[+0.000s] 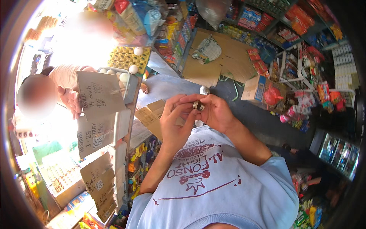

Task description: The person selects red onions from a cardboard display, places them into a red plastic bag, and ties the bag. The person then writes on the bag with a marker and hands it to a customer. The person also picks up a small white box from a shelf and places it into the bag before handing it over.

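Note:
A short stack of coins point(198, 105) is between my two hands, in front of my chest. The fingers of my left hand point(176, 117) are bent round its near side, thumb raised against it. My right hand point(218, 113) closes on the stack from the other side, its fingers meeting those of my left hand. To the left, cardboard signs with handwriting point(100, 96) lean on plastic containers. A grey basket of eggs point(132, 88) stands behind the top sign, beside a yellow egg tray point(125, 58) with a few white eggs.
Across the counter at the left, a person's open hand point(70, 100) reaches toward the signs. An open cardboard box point(150, 116) stands just left of my hands. Flattened cardboard point(203, 73) lies on the floor ahead. Shelves of packaged goods and a carton point(254, 90) stand at the right.

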`<state>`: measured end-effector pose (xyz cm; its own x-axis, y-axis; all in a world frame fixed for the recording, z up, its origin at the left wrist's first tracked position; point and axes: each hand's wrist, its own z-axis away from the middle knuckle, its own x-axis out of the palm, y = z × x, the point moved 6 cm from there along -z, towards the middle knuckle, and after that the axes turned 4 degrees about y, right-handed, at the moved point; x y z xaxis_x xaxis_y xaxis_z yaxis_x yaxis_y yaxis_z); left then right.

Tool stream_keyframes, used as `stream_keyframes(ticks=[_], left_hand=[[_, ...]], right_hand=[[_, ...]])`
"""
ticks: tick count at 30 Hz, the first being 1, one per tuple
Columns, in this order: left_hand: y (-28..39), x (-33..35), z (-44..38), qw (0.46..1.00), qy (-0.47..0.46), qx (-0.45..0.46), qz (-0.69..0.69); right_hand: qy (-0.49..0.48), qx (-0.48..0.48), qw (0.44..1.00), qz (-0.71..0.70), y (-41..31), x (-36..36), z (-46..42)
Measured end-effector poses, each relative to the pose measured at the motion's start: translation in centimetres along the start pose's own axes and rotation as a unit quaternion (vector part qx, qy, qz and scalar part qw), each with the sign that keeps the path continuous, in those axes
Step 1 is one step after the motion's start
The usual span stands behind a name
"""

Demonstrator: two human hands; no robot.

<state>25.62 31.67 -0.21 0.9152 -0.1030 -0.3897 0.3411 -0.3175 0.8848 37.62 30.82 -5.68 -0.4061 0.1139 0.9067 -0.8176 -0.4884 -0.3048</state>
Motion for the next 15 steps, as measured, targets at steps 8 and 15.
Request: stream_keyframes(ticks=[8, 15], left_hand=[[-4.8, -7.0, -4.0, 0.980, 0.154, -0.111, -0.063], [-8.5, -10.9, 0.2, 0.932, 0.259, -0.244, -0.071]], right_hand=[[0.124, 0.162, 0.905, 0.373, -1.2, -9.3, -14.6], [-0.378, -0.127, 0.657, 0.640, -6.1, 24.8, -20.8]])
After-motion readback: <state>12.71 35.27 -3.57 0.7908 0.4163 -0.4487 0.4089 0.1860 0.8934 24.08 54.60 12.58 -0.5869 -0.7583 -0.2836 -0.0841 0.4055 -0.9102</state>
